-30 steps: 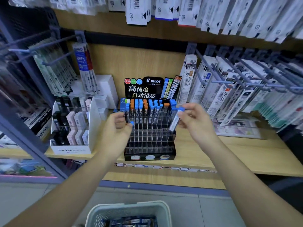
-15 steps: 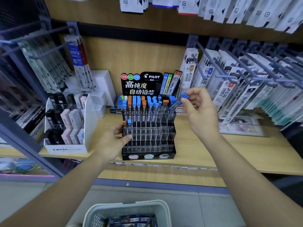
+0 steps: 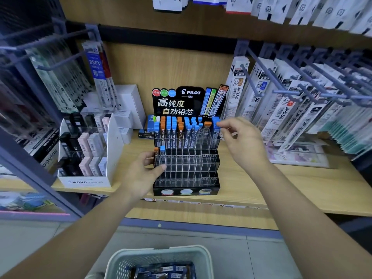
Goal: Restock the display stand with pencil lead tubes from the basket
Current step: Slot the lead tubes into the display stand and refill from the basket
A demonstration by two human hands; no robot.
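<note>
Head view: the display stand (image 3: pixel 187 191) sits near the front edge of the wooden shelf (image 3: pixel 291 184), about midway along it, with the pale basket (image 3: pixel 161 251) below on the floor side, at the bottom edge of the view. The stand's rear tier is largely stocked with blue- and orange-capped lead tubes (image 3: pixel 174 128). The next tier down carries only two tubes (image 3: pixel 162 150) at its left end, and the lower front tiers show bare clear cells. Judgement: the restock is well short of half done, and the dark-and-blue stock (image 3: pixel 161 273) visible in the basket is yet to be placed. The hands are apart. The left hand (image 3: pixel 141 175) grips the stand's left side, thumb across the front cells, apparently steadying it. The right hand (image 3: pixel 244 142) reaches to the rear right corner of the stand, fingertips at the cap of a blue-capped tube (image 3: pixel 216 125) standing upright in a cell there; whether the pinch is closed on it cannot be told. Surroundings: a white MONO eraser carton (image 3: pixel 86 181) stands just beside the stand toward the shelf's left end, with white boxes (image 3: pixel 130 101) behind it. Refill packs on metal hooks (image 3: pixel 281 91) project over the shelf's right end, close to the right forearm's line of reach and liable to be knocked.
</note>
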